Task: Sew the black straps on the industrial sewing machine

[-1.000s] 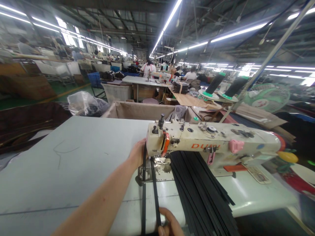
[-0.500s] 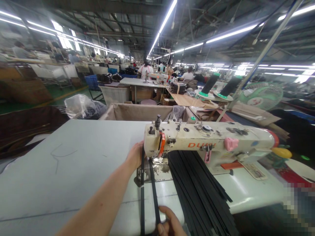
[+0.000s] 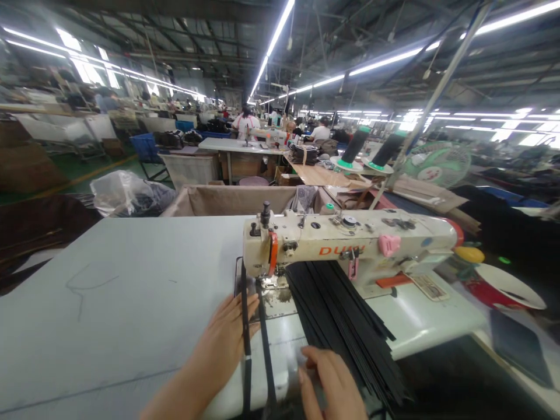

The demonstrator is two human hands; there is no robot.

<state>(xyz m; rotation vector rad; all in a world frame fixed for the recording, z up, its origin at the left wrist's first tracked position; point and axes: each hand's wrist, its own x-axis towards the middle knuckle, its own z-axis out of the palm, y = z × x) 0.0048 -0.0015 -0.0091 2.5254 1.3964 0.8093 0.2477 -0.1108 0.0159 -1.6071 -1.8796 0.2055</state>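
A cream sewing machine (image 3: 350,242) with orange lettering stands on the grey-white work table (image 3: 109,291). Two thin black straps (image 3: 258,344) run from under its needle toward me. My left hand (image 3: 223,341) lies flat on the table with its fingers spread over the left strap. My right hand (image 3: 332,382) hovers at the table's near edge, fingers loosely curled and holding nothing, beside a fanned stack of black strips (image 3: 345,321) lying under the machine arm.
A fabric-lined bin (image 3: 227,201) and a clear plastic bag (image 3: 126,195) sit behind the table. Two dark thread cones (image 3: 371,149) and a green fan (image 3: 437,163) stand at right. A red-and-white bowl (image 3: 503,289) lies beside the machine. Other people work at far tables.
My left hand pulled back from beside the needle to lie on the strap nearer me. My right hand let go of the strap and shifted right toward the stack.
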